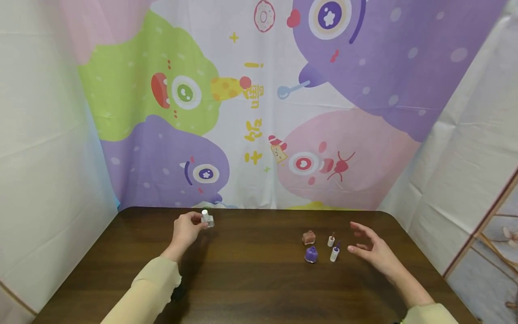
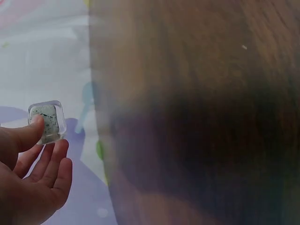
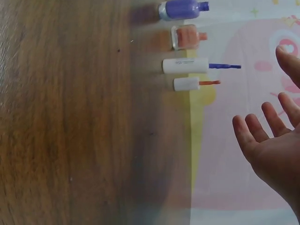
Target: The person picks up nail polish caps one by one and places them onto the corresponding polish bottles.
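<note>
My left hand (image 1: 187, 231) pinches a clear square nail polish bottle (image 2: 50, 119) with speckled pale polish and a white cap (image 1: 204, 213), held over the left part of the table. Its thumb presses the near face in the left wrist view. My right hand (image 1: 374, 252) is raised at the right with relaxed, spread fingers and holds nothing. Just left of it two white caps stand brush up: a brown-brushed cap (image 1: 331, 241) and a taller purple-brushed cap (image 1: 334, 254). Beside them stand an uncapped brownish-pink polish bottle (image 1: 309, 237) and an uncapped purple polish bottle (image 1: 311, 254).
The dark wooden table (image 1: 251, 279) ends at a printed cartoon curtain (image 1: 251, 180) behind it. White cloth (image 1: 449, 148) hangs along the right side, and similar cloth hangs on the left.
</note>
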Motion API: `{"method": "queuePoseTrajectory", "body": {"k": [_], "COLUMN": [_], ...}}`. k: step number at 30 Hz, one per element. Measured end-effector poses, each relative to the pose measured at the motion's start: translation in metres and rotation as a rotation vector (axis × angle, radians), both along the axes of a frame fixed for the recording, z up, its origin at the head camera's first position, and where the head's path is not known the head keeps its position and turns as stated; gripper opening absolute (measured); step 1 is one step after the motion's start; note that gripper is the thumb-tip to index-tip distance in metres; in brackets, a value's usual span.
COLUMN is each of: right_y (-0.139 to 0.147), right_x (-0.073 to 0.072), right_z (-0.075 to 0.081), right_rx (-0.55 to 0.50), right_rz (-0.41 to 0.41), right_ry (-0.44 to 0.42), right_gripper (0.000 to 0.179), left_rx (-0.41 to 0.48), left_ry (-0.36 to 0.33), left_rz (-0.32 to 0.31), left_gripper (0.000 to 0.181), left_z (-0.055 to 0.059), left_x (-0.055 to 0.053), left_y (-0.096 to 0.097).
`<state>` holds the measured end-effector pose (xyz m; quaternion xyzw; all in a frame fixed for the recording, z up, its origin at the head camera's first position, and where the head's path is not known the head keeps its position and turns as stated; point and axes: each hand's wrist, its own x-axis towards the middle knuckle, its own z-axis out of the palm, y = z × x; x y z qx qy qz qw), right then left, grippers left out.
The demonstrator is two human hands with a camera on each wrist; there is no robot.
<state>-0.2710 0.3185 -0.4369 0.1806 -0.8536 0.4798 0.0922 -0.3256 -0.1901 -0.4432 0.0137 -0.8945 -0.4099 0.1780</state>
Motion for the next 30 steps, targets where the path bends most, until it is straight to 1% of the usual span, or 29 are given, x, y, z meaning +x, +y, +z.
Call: {"method": "queuePoseTrajectory", "body": {"k": [4,8,11,16,21,25,30], "right_y": [0.003,0.006,0.008,0.01,0.007,0.003,0.001], "right_x": [-0.002,-0.002,-0.003,-0.008,-0.016,-0.023,-0.027], "right_z": [-0.004,-0.007,-0.01,-0.018,-0.026,-0.029,-0.031], "right_rx": [0.009,0.05,0.08,0.066,0.073,0.099,0.105], "right_rz": [-0.016,-0.03,-0.039,-0.036,-0.01,0.0,0.022], "right_ry": [-0.039,-0.094,-0.108,-0.136,-0.141,-0.143,-0.159], "right_gripper": [0.065,0.065,0.064,0.058,0.053,0.05,0.048], "left_rx": [-0.017,-0.038,-0.042,-0.042,-0.029,-0.027,-0.028], "left_ry": [-0.013,-0.023,-0.039,-0.072,-0.096,-0.1,-0.096], "left_rz": [-0.02,-0.02,-0.02,-0.014,-0.014,-0.016,-0.021], "left_gripper": [0.026,0.024,0.023,0.022,0.023,0.024,0.025], "left_z": [-0.008,-0.016,-0.022,-0.029,-0.033,-0.034,-0.036], "left_x": [-0.003,-0.005,-0.006,-0.007,-0.006,-0.005,-0.006], "left_y": [0.001,0.002,0.002,0.002,0.002,0.002,0.004]}}
